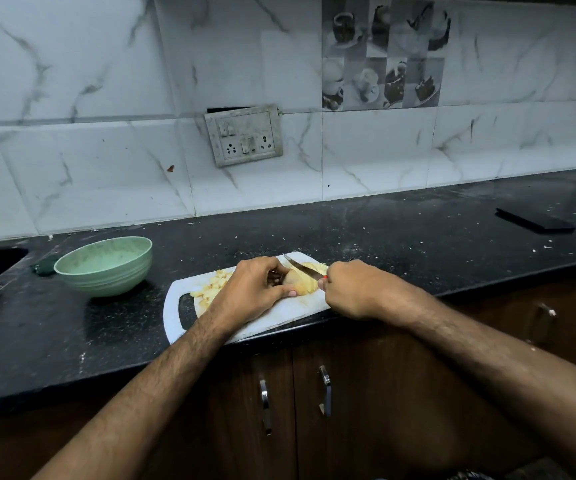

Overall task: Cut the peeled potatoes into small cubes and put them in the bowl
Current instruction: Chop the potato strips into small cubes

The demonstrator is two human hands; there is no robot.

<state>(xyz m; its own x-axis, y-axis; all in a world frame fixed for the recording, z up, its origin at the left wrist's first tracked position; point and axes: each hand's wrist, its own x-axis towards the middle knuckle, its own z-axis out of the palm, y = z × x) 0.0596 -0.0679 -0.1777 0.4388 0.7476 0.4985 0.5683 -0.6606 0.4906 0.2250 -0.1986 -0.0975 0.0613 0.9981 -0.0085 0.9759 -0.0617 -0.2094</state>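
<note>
Two hands work: left hand (251,289) grips smooth potato (302,285), right hand (352,289) grips steel knife (302,266).

White marble-look tiled wall (106,98), switchboard (245,138), black granite counter (400,230), brown cabinets (383,410)

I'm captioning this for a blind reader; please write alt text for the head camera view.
On a white cutting board, the left hand steadies a peeled potato while the right hand slices it with a knife. Cut cubes lie on the board; a green bowl sits left on the black counter.
</note>
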